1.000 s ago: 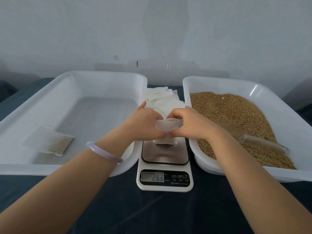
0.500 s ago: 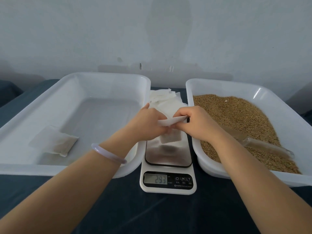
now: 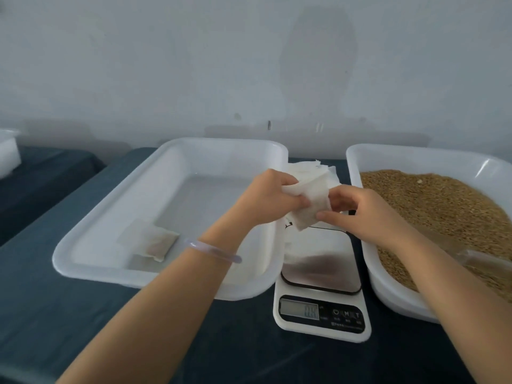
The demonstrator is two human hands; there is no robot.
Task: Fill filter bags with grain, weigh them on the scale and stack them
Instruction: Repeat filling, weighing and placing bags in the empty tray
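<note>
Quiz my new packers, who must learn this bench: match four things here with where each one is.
1 grain
2 scale
3 held bag
4 lying bag

a in left tray
b in right tray
c between the trays
d pinched by left hand and right hand

Pairs: 1-b, 2-c, 3-d, 4-a.

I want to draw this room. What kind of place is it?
Probably a small workbench for packing grain. You can see a digital scale, a white tray heaped with grain, and a filter bag being handled.
</note>
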